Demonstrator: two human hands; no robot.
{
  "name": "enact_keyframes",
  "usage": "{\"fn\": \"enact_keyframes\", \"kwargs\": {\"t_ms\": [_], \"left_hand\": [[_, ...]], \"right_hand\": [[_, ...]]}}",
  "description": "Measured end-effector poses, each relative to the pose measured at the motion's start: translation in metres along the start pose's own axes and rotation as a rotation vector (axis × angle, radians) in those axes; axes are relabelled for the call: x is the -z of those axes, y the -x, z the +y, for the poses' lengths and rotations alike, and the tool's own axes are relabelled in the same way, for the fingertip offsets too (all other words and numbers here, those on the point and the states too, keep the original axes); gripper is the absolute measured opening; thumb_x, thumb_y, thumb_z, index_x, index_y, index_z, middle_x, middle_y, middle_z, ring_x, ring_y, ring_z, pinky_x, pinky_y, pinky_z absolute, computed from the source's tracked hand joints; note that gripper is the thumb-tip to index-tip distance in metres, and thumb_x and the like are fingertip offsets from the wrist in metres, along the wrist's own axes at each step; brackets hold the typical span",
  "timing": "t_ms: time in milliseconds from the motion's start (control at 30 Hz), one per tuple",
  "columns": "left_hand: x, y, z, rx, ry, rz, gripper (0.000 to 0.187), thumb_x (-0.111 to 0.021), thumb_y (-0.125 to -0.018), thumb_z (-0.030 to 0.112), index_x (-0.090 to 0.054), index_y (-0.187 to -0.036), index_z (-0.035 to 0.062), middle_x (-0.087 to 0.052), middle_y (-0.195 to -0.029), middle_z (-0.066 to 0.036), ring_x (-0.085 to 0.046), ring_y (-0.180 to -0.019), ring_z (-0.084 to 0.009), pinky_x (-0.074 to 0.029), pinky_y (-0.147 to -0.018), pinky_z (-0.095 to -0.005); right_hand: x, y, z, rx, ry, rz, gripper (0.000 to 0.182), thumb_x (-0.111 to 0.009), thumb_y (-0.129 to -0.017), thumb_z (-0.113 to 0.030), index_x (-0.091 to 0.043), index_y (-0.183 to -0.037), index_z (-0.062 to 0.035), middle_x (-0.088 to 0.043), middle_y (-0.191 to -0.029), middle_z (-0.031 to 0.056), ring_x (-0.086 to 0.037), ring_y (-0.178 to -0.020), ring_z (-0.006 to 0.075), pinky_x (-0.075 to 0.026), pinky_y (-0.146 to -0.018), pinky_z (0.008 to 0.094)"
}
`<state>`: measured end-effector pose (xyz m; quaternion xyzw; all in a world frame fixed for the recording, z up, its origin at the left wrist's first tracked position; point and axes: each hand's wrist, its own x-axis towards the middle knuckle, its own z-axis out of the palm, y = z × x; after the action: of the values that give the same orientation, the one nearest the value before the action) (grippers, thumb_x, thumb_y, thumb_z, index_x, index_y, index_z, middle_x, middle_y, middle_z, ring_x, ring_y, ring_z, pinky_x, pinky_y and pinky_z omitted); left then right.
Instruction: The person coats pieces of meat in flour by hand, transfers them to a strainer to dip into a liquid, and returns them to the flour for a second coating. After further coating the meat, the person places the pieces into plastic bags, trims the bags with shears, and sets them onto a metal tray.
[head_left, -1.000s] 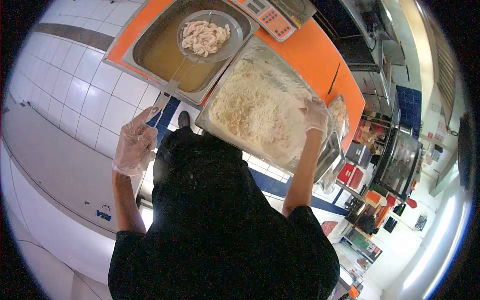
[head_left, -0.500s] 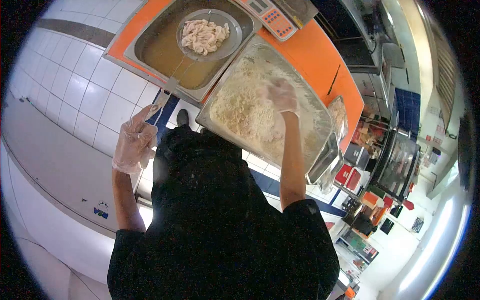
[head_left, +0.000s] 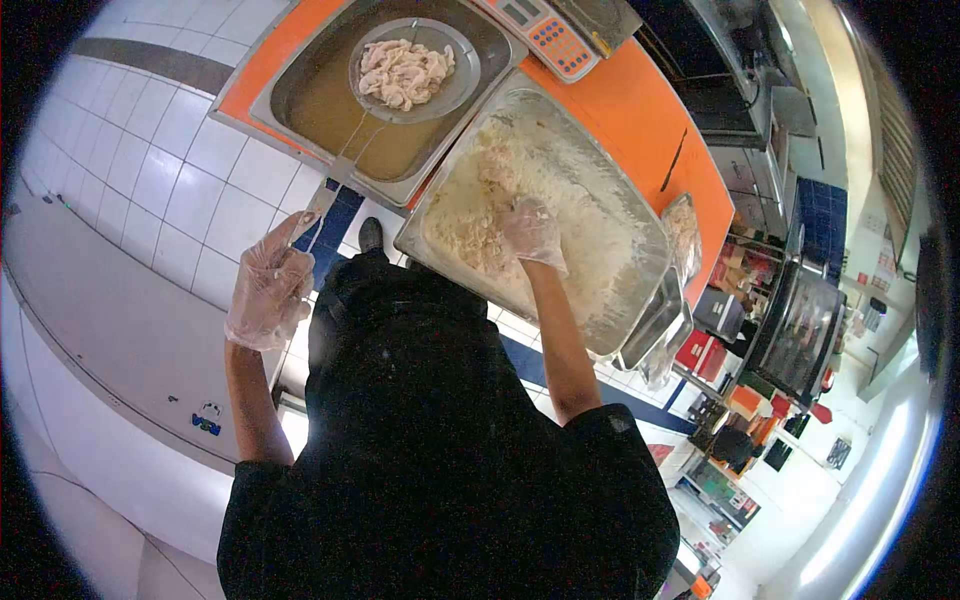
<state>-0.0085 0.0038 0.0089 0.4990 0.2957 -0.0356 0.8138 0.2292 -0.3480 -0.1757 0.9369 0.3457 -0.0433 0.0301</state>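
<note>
My left hand (head_left: 270, 285), in a clear plastic glove, is closed on the handle of a round strainer (head_left: 466, 78). Pale raw meat pieces (head_left: 405, 72) lie in a heap on the strainer, which is over a steel basin (head_left: 285, 115) of cloudy tan liquid. In a large metal tray (head_left: 632, 185), my gloved right hand (head_left: 532, 232) reaches down into pale flour (head_left: 590, 240). Clumpy, coated lumps (head_left: 470, 240) are beside that hand. Its fingertips are hidden in the flour, so their grip does not show.
A digital scale (head_left: 548, 38) stands beyond the tray on the orange counter (head_left: 650, 120). By the tray's right end are a smaller metal pan (head_left: 655, 320) and a plastic bag (head_left: 683, 235). White tiled floor (head_left: 190, 180) lies left of the basin.
My right hand has moved left and a little down through the flour, toward the clumpy lumps. My left hand and the strainer have hardly shifted.
</note>
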Motion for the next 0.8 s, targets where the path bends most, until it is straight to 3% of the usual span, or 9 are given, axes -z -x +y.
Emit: {"fn": "enact_keyframes", "kwargs": {"t_ms": [133,200,467,533,567,667,733,767,800], "left_hand": [[-0.003,0.001,0.005,0.002,-0.093,0.025,0.053,-0.06,-0.089,0.009,-0.043,-0.138,-0.0004,-0.041,-0.062,0.004,-0.038,-0.047,-0.0025,-0.035,-0.037,-0.0173],[-0.005,-0.001,0.006,0.004,-0.176,0.043,0.053,-0.06,-0.089,0.009,-0.042,-0.138,-0.0006,-0.042,-0.062,0.004,-0.038,-0.047,-0.0026,-0.035,-0.037,-0.0173],[0.0,-0.001,-0.001,-0.028,0.016,-0.038,0.055,-0.063,-0.089,0.014,-0.042,-0.138,-0.0002,-0.04,-0.061,0.005,-0.035,-0.046,-0.0026,-0.029,-0.035,-0.0175],[0.0,-0.002,-0.002,-0.026,0.019,-0.031,0.054,-0.063,-0.089,0.015,-0.043,-0.137,-0.0003,-0.039,-0.061,0.005,-0.034,-0.046,-0.0027,-0.028,-0.035,-0.0173],[0.0,-0.002,-0.002,-0.027,0.021,-0.025,0.054,-0.064,-0.089,0.016,-0.044,-0.137,-0.0004,-0.039,-0.061,0.005,-0.034,-0.046,-0.0027,-0.027,-0.035,-0.0172],[0.001,-0.002,-0.003,-0.056,0.003,-0.032,0.052,-0.063,-0.09,0.016,-0.045,-0.136,-0.0007,-0.039,-0.061,0.005,-0.034,-0.046,-0.0031,-0.027,-0.035,-0.0175],[0.0,-0.001,-0.002,-0.041,-0.024,-0.005,0.053,-0.063,-0.09,0.017,-0.045,-0.136,-0.0011,-0.039,-0.061,0.005,-0.034,-0.047,-0.0032,-0.027,-0.035,-0.0179],[0.0,-0.001,-0.002,-0.028,-0.054,0.019,0.053,-0.063,-0.09,0.017,-0.045,-0.136,-0.0015,-0.039,-0.061,0.005,-0.035,-0.047,-0.0033,-0.027,-0.036,-0.0184],[0.0,-0.002,-0.002,-0.028,-0.054,0.02,0.053,-0.063,-0.09,0.017,-0.045,-0.136,-0.0015,-0.039,-0.061,0.005,-0.035,-0.047,-0.0033,-0.027,-0.036,-0.0184]], "right_hand": [[0.035,-0.003,-0.018,-0.068,-0.123,-0.162,0.022,-0.055,-0.083,-0.022,-0.063,-0.096,-0.0052,-0.064,-0.096,0.0179,-0.063,-0.091,0.0346,-0.052,-0.078,0.044],[0.04,-0.005,-0.02,-0.041,-0.115,-0.151,0.022,-0.055,-0.083,-0.022,-0.063,-0.095,-0.0053,-0.064,-0.096,0.0181,-0.063,-0.091,0.0345,-0.052,-0.079,0.0436],[0.024,-0.005,0.004,0.129,-0.128,-0.129,0.027,-0.052,-0.086,-0.028,-0.063,-0.096,-0.0056,-0.064,-0.099,0.0178,-0.062,-0.094,0.0341,-0.049,-0.083,0.0454],[0.015,-0.013,0.013,0.082,-0.048,-0.379,0.033,-0.048,-0.089,-0.031,-0.064,-0.103,-0.0058,-0.064,-0.107,0.0178,-0.062,-0.096,0.0338,-0.049,-0.083,0.0459],[0.013,-0.013,0.019,0.084,-0.047,-0.378,0.033,-0.048,-0.089,-0.031,-0.064,-0.103,-0.0058,-0.064,-0.107,0.0178,-0.062,-0.096,0.0338,-0.049,-0.083,0.0459],[0.038,-0.018,0.022,0.039,-0.243,-0.404,0.031,-0.054,-0.087,-0.026,-0.065,-0.103,-0.0019,-0.067,-0.095,0.0165,-0.064,-0.088,0.0307,-0.052,-0.078,0.0396],[0.047,-0.01,0.029,-0.433,-0.944,-0.467,0.036,-0.058,-0.088,-0.027,-0.063,-0.11,0.0026,-0.068,-0.096,0.0142,-0.067,-0.084,0.0255,-0.053,-0.072,0.0356],[0.026,-0.007,0.048,-0.43,-0.944,-0.468,0.036,-0.058,-0.088,-0.027,-0.063,-0.11,0.0026,-0.068,-0.096,0.0142,-0.067,-0.084,0.0255,-0.053,-0.072,0.0356],[-0.019,0.0,0.079,-0.272,-0.918,-0.176,0.04,-0.06,-0.088,-0.026,-0.06,-0.114,0.0048,-0.067,-0.098,0.0146,-0.067,-0.08,0.0234,-0.053,-0.068,0.0338]]}}
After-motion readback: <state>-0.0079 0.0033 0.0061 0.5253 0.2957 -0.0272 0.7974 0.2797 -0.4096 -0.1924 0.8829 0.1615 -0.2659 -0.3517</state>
